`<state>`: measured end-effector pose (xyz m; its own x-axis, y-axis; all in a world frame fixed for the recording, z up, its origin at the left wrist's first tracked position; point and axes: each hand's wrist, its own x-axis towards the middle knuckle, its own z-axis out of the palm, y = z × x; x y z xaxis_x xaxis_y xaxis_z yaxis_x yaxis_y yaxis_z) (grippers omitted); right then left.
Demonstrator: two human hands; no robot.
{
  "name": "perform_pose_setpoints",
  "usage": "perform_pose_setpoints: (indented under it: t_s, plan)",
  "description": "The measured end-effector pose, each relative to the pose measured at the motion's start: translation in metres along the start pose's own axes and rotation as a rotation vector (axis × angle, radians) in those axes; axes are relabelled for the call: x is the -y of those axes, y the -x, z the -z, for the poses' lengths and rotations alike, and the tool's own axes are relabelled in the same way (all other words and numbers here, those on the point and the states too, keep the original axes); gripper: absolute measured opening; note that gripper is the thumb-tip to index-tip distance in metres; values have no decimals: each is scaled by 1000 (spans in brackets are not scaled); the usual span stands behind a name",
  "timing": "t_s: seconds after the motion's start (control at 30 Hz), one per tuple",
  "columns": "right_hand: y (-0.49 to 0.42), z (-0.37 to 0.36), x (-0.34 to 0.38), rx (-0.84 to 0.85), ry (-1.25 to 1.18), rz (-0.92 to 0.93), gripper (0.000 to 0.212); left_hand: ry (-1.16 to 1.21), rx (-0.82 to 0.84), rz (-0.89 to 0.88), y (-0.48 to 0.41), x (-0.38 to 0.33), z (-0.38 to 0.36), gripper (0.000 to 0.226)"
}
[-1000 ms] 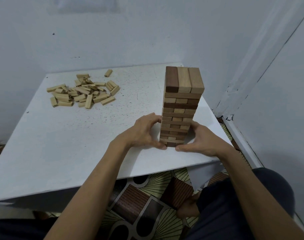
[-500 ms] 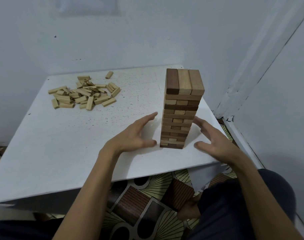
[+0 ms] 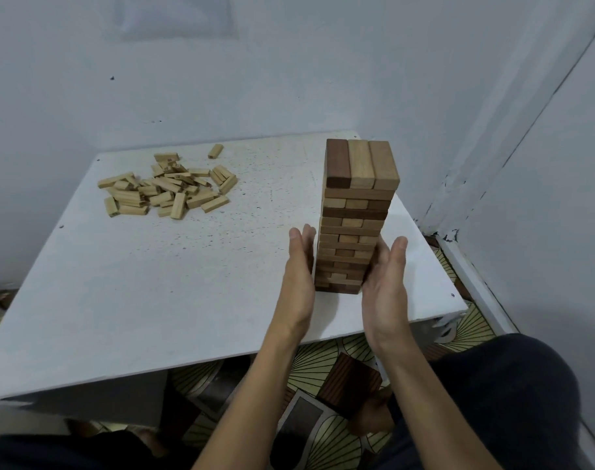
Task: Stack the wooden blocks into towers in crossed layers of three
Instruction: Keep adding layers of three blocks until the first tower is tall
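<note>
On worktop [image 3: 187, 283], R side, twd near edge: tower [image 3: 355, 215], upright, layers crossed, three blocks across top running front-to-back. Far L on same worktop, well apart from tower: loose pile of blocks [image 3: 167, 193], jumbled, some lying on others. Just behind pile, twd its R: lone block [image 3: 215, 151], apart from rest. Either side of tower's lower half: L hand [image 3: 298, 276] at L face, R hand [image 3: 384, 286] at R face, fingers [image 3: 294, 234] straight, pointing away; touching or just beside, can't tell. Behind worktop & along R: walls [image 3: 221, 79]. Below near edge: floor [image 3: 316, 368].
</note>
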<state>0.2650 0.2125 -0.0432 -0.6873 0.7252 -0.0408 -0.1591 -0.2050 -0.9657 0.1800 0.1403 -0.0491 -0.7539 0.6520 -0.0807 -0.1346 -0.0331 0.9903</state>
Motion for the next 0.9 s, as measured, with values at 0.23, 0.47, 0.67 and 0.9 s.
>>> perform_pose_setpoints:
  t_s: [0.23,0.47,0.67,0.9]
  plan:
    - [4,-8,0,-13,36,8,61,16,29,-32,8,-4,-8,66]
    - [5,-12,-2,-32,28,15,55,33,37,-4,11,-6,-11,70]
    - [5,-14,-3,-12,35,13,52,16,39,-13,11,-5,-10,71]
    - [3,-12,-8,-5,55,45,55,28,69,-45,12,-6,-11,68]
